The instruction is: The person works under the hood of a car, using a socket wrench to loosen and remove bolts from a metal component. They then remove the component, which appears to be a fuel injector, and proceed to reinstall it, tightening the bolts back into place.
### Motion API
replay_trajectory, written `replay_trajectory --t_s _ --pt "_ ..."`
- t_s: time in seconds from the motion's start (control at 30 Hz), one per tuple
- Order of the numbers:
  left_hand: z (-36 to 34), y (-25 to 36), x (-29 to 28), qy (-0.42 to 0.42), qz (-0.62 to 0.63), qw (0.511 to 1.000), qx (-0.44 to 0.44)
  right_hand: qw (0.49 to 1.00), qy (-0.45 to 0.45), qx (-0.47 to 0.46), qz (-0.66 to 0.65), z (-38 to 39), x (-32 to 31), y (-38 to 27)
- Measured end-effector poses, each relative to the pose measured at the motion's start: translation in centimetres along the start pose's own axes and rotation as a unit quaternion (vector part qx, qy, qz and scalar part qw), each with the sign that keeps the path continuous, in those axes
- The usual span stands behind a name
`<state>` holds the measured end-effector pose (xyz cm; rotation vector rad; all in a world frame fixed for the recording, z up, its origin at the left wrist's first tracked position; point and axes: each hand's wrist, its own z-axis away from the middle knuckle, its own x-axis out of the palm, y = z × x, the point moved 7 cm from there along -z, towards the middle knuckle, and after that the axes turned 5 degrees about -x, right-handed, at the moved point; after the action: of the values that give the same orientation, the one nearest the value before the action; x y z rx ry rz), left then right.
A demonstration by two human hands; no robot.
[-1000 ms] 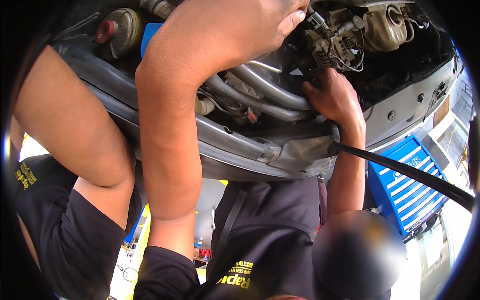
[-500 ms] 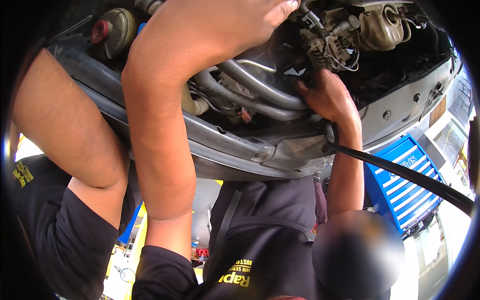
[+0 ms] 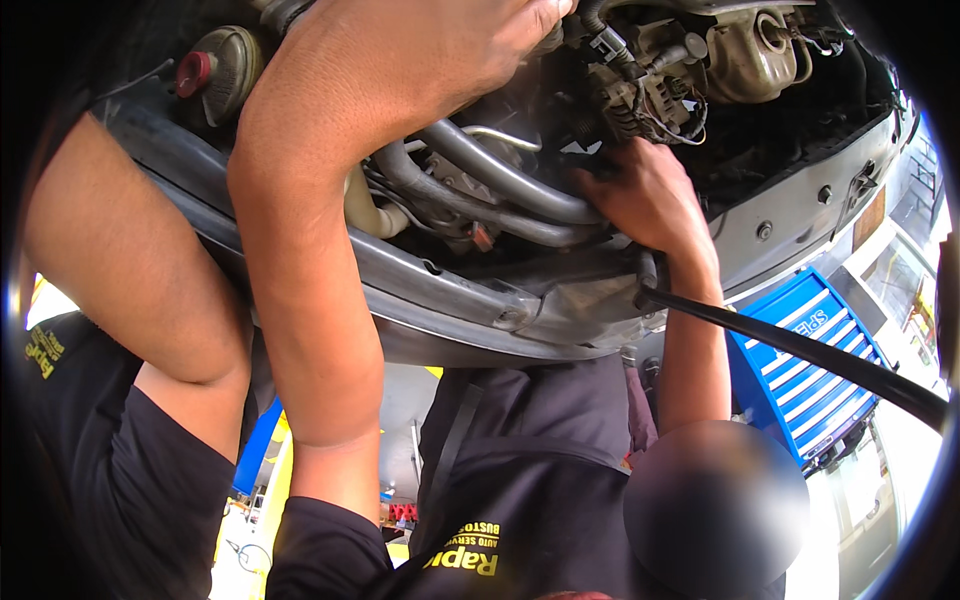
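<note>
My left arm bends over the front of a car's open engine bay. My left hand (image 3: 530, 30) is by a black hose and connector (image 3: 606, 42), its fingers mostly cut off at the top edge. Deeper on the right, my right hand (image 3: 655, 195) reaches in below a grimy metal part with thin wires (image 3: 655, 95). Its thumb is blurred and its fingertips are hidden, so any grip is unclear. Beside the thumb run two thick dark hoses (image 3: 515, 175). A reddish connector (image 3: 483, 237) sits below them.
Another person's bent arm (image 3: 140, 260) is at the left, near a reservoir with a red cap (image 3: 193, 74). A black rod (image 3: 800, 350) slants from the front panel (image 3: 510, 315) to the right. Beyond stands a blue tool chest (image 3: 810, 360).
The engine bay has shifted slightly left in view. My right hand stays below the wired part, with its thumb slightly further left. My left hand sits a little higher and further left in view.
</note>
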<state>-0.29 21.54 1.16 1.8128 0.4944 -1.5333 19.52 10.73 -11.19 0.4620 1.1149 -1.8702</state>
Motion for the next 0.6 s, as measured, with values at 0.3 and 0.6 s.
replay_trajectory --t_s 0.3,0.6 --pt "0.2 0.4 0.0 -0.025 -0.045 0.999 0.008 0.997 -0.015 -0.028 0.065 2.7 -4.0 -1.8" --pt "0.8 1.5 0.8 0.036 -0.01 0.998 -0.05 0.991 0.001 0.007 0.13 2.1 -2.5 0.9"
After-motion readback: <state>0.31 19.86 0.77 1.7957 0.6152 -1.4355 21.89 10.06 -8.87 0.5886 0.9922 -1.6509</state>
